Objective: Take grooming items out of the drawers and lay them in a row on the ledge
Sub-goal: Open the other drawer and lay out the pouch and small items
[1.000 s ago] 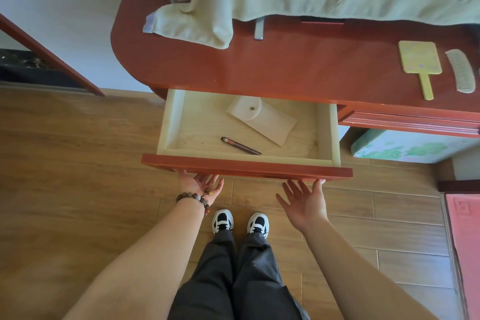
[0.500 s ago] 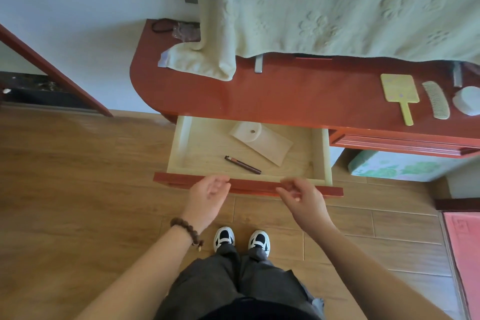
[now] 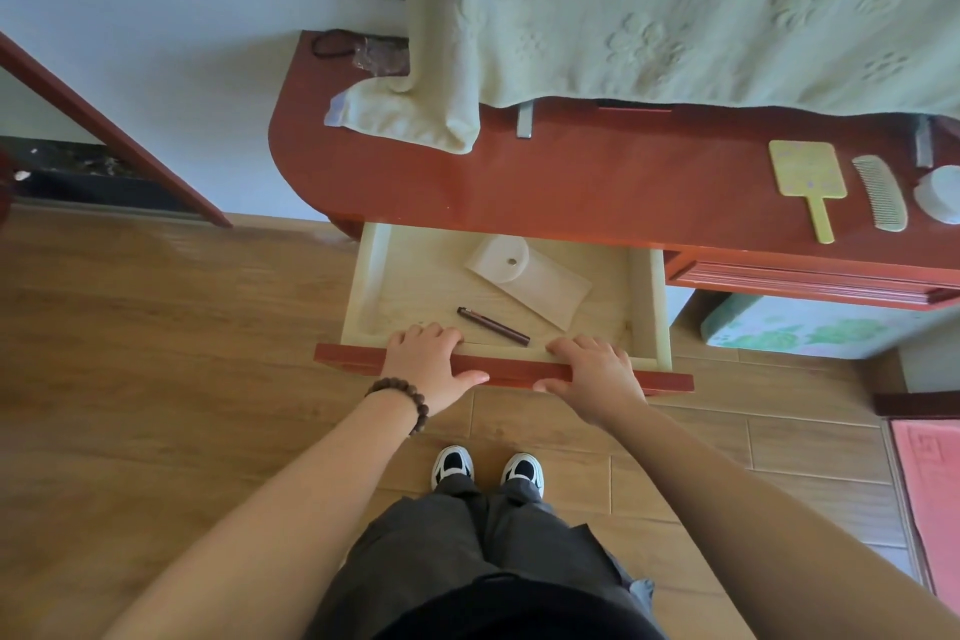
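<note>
Hands now on drawer point(image 3: 644, 296) front | L hand point(image 3: 428, 364) & R hand point(image 3: 592, 372) fingers curled over edge, seemingly gripping

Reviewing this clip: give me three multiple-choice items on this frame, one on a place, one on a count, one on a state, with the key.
1. Where does the brown pen lie?
A. in the open drawer
B. on the ledge
C. on the floor

2. How many items lie in the drawer?
A. one
B. two
C. four

3. What are the hands doing?
A. hanging free
B. lifting the comb
C. gripping the drawer front

Key: 1 A, it lies beside the white pouch; 2 B, pen and pouch only; 3 C, left hand and right hand curl over the front edge.
</note>
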